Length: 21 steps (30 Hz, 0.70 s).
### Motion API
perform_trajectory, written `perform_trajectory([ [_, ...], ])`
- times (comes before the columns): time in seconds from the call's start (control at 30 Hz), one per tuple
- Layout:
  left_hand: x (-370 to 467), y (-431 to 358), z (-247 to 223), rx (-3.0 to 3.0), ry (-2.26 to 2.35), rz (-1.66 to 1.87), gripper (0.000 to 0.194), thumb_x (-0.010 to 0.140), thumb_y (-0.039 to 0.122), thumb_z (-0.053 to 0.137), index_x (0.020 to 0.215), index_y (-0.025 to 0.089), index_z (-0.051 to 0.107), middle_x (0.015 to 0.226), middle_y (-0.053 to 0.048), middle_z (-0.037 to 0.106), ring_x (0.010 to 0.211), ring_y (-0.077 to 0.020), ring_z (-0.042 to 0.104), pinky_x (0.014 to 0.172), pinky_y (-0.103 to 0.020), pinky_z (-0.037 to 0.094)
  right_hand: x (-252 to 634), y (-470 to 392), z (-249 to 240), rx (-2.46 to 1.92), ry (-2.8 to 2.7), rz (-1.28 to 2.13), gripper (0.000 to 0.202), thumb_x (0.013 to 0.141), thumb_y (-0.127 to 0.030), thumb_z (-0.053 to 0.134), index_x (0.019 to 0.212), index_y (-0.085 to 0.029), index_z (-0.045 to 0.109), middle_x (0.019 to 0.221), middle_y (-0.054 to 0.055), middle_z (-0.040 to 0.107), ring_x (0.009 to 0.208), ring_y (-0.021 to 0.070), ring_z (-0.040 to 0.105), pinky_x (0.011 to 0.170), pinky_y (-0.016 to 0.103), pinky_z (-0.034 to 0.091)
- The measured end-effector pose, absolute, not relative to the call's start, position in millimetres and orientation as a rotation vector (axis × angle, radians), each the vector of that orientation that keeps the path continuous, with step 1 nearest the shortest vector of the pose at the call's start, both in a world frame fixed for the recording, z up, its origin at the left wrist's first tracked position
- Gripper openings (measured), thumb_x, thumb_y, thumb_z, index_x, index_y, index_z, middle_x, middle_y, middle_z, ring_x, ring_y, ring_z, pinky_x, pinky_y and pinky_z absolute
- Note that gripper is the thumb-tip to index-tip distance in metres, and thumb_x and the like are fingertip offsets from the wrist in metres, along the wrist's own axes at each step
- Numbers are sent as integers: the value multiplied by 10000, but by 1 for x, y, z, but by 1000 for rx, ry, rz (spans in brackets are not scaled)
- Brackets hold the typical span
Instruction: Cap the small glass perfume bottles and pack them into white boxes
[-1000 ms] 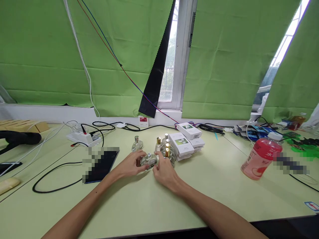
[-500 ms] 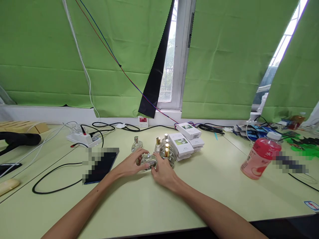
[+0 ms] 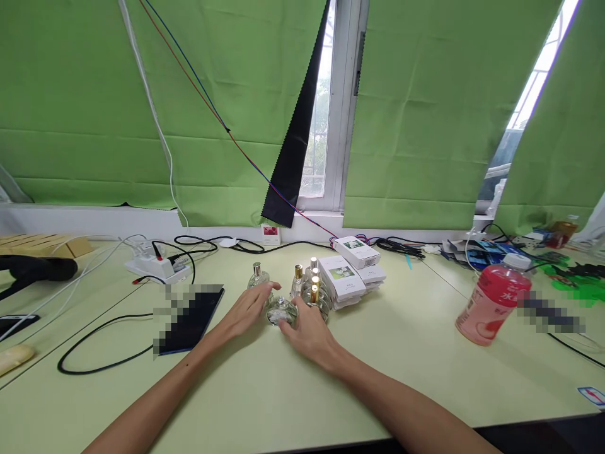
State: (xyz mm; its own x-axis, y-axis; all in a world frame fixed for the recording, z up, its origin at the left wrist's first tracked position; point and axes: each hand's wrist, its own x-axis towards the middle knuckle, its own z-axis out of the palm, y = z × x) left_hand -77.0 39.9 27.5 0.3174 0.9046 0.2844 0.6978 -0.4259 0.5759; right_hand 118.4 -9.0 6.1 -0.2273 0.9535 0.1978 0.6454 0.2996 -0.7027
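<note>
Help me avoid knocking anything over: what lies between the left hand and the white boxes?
The head view shows a glass bottle, the right hand and several capped bottles.

Office-like room: desk (image 3: 255, 391), power strip (image 3: 152, 266), cables (image 3: 399, 248)

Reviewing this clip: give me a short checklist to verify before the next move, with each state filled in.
1. Right hand at the glass bottle between the hands: ok, thumb against its right side.
2. Left hand touching that bottle: cannot tell.
3. Gold-capped bottles upright: ok.
4. White boxes apart from that bottle: ok.
5. Drink bottle away from both hands: ok, far right.
</note>
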Motion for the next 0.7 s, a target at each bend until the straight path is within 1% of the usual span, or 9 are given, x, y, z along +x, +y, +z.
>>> perform_trajectory([
  [0.07, -73, 43, 30, 2291, 1454, 854, 522, 966, 592, 367, 1158, 218, 676, 1015, -66, 731, 666, -185, 581, 701, -330, 479, 119, -9, 6, -1440, -1988, 647, 280, 916, -391, 588, 1127, -209, 568, 774, 39, 638, 824, 273, 653, 748, 338, 478],
  [0.1, -71, 45, 32, 2316, 1461, 854, 486, 952, 569, 407, 1155, 216, 670, 1096, -68, 732, 647, -172, 580, 686, -324, 480, 119, -9, 6, -1457, -2001, 644, 268, 924, -402, 579, 1107, -206, 572, 772, 44, 639, 840, 283, 655, 746, 341, 476],
  [0.17, -67, 50, 37, 2329, 1471, 831, 434, 942, 508, 420, 1142, 212, 665, 1171, -70, 731, 636, -162, 603, 684, -321, 494, 119, -9, 7, -1484, -2023, 635, 256, 929, -409, 574, 1073, -198, 578, 778, 55, 646, 851, 294, 658, 740, 344, 472],
  [0.2, -66, 53, 39, 2328, 1471, 797, 406, 929, 483, 434, 1113, 212, 673, 1170, -70, 738, 677, -177, 637, 700, -324, 504, 119, -9, 7, -1491, -2034, 629, 256, 926, -409, 577, 1063, -194, 579, 786, 61, 652, 847, 295, 661, 738, 344, 471],
  [0.27, -63, 59, 45, 2350, 1450, 724, 330, 895, 419, 469, 1019, 212, 695, 1131, -79, 757, 905, -240, 699, 753, -327, 518, 120, -10, 9, -1501, -2056, 606, 265, 912, -404, 591, 1061, -186, 580, 819, 78, 666, 849, 296, 667, 734, 342, 469],
  [0.33, -59, 68, 50, 2317, 1451, 662, 264, 851, 356, 533, 1020, 220, 683, 1154, -85, 756, 1070, -267, 693, 801, -329, 525, 120, -10, 11, -1515, -2075, 575, 275, 893, -397, 605, 1060, -179, 585, 871, 103, 680, 880, 306, 671, 732, 342, 469],
  [0.4, -53, 78, 52, 2301, 1471, 630, 262, 793, 293, 608, 1039, 220, 658, 1127, -81, 769, 1098, -274, 698, 833, -341, 526, 120, -11, 13, -1528, -2092, 552, 276, 880, -392, 611, 1051, -176, 591, 911, 121, 688, 915, 316, 672, 734, 346, 471],
  [0.5, -44, 92, 50, 2292, 1510, 570, 325, 696, 200, 698, 1014, 220, 635, 1035, -62, 797, 1111, -293, 696, 881, -361, 511, 120, -12, 15, -1537, -2112, 536, 283, 873, -394, 609, 1051, -173, 597, 925, 129, 694, 924, 320, 676, 734, 353, 478],
  [0.7, -31, 104, 45, 2289, 1552, 472, 402, 609, 145, 730, 993, 209, 629, 1049, -85, 783, 1015, -294, 714, 701, -298, 495, 121, -12, 17, -1523, -2133, 522, 297, 872, -392, 595, 1072, -172, 603, 948, 146, 708, 906, 329, 690, 732, 374, 491],
])
